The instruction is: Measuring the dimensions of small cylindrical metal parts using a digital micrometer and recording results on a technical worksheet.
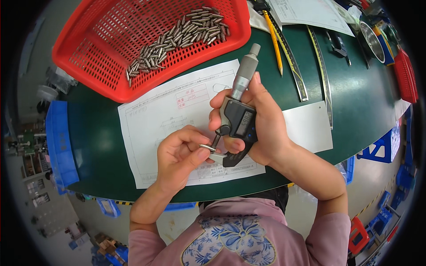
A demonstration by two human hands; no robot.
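Observation:
My right hand (266, 119) is wrapped round a digital micrometer (242, 117), with its thimble pointing up and away and its small display facing up. Between thumb and fingertips, my left hand (179, 155) pinches a small metal pin (207, 147). The pin lies at the micrometer's measuring gap, by the spindle tip; whether the jaws touch it I cannot tell. Beneath both hands a printed drawing sheet (146, 133) with a red-framed table rests on the green table. A red perforated basket (102, 84) beyond holds a heap of similar metal pins (177, 40).
Right of the basket lie a yellow pencil (275, 46), two long ruled scales, one a caliper (288, 57), and another paper sheet (306, 15). A flat pale plate (308, 126) sits beside my right forearm. A metal bowl (372, 42) stands far right; a blue bin (62, 146) borders the green table's left edge.

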